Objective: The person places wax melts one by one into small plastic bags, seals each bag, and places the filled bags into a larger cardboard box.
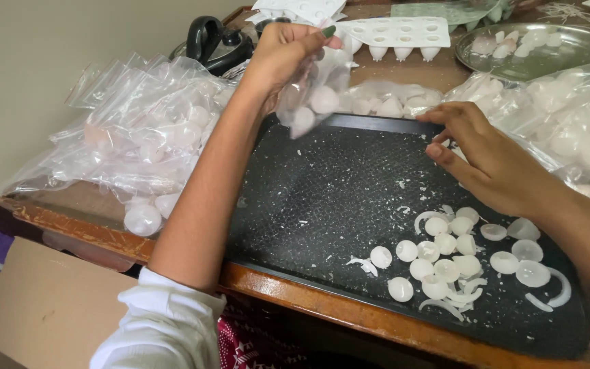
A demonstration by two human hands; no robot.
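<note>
My left hand [283,53] is raised over the back left of a black tray [322,205] and grips the top of a small clear plastic bag [312,99] with white round pieces inside. My right hand [486,154] hovers over the tray's right side, fingers loosely curled, holding nothing that I can see. Several white dome-shaped pieces and broken rings [452,256] lie on the tray's near right part, just below my right hand.
Heaps of clear bags with white pieces lie at the left [151,130] and right [568,116]. A white mould tray [397,33], a metal plate [548,48] and a black handled object [216,41] stand at the back. A cardboard box [42,307] sits below the table edge.
</note>
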